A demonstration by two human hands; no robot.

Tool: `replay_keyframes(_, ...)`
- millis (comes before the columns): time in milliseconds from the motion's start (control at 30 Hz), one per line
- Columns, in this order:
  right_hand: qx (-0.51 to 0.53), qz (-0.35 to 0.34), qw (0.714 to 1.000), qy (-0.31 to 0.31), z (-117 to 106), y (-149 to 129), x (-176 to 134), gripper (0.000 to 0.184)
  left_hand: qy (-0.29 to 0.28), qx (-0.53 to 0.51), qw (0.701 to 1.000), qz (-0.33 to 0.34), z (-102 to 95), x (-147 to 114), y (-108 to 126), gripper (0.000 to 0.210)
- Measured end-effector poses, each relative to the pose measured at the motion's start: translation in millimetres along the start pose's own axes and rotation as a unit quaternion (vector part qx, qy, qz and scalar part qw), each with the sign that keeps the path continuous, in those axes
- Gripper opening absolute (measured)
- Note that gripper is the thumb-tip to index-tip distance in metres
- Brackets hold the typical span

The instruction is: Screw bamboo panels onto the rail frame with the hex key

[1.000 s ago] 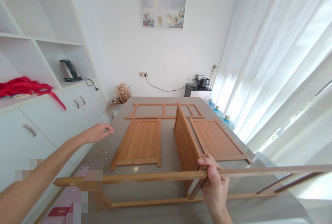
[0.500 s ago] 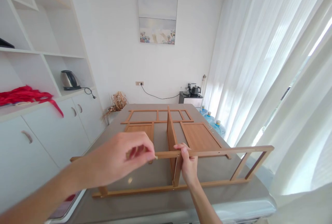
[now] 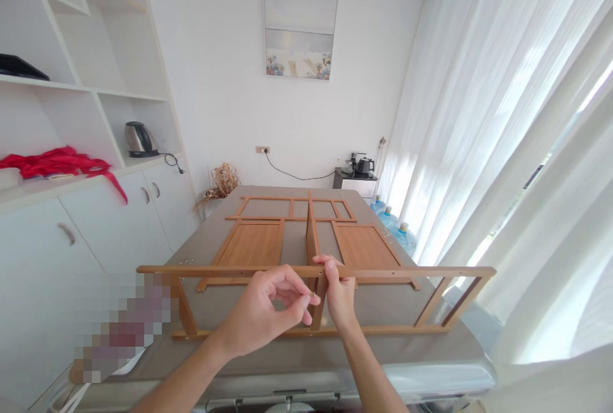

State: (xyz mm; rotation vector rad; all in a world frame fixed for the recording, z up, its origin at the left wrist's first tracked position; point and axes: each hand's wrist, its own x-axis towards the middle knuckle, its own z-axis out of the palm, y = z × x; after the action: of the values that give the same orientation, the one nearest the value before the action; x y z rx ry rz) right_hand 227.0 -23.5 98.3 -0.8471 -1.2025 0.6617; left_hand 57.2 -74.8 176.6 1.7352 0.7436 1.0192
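The frame stands on edge, long axis 9–3 o'clock; panel points to 12. Right hand clasps the frame; left hand pinches a tiny part.

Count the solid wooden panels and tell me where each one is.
3: the left panel and right panel lie flat on the table; the upright panel stands on edge between them, its near end at the right hand. No others show.

Frame: crosses the near bench; gaps open left and right.
Upright panel: divides space beyond.
Centre: blocked by left hand and right hand.
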Motion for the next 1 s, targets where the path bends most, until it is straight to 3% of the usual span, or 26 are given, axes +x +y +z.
replay_keyframes(133,-0.006,0.001,1.000,-0.003,-0.1,2.6,-0.2,0.042,0.037,-0.030,0.999,0.003,3.9,-1.9,-12.5,0.015)
replay_keyframes(267,-0.015,-0.004,1.000,-0.016,-2.1,3.9,0.8,0.041,0.061,0.010,0.998,0.024,8.0,-1.4,-22.5,0.024)
replay_keyframes(467,-0.018,-0.025,0.999,-0.041,-6.2,1.5,2.2,0.043,0.136,0.036,0.989,0.046,17.3,-3.4,-24.8,0.012)
replay_keyframes(567,-0.016,-0.032,0.998,-0.053,-8.4,2.5,1.9,0.048,0.167,0.101,0.977,0.083,20.9,-4.2,-25.5,0.008)
replay_keyframes(667,-0.013,-0.032,0.997,-0.062,-9.7,5.6,1.1,0.051,0.165,0.213,0.947,0.176,20.2,-2.8,-28.2,0.017)
replay_keyframes(800,-0.006,-0.032,0.997,-0.066,-9.4,10.3,0.3,0.050,0.145,0.337,0.872,0.323,18.6,-1.7,-33.7,0.024)
replay_keyframes(1000,0.020,-0.039,0.997,-0.065,-7.5,10.6,1.0,0.045,0.158,0.458,0.799,0.356,28.2,-5.4,-41.4,0.020)
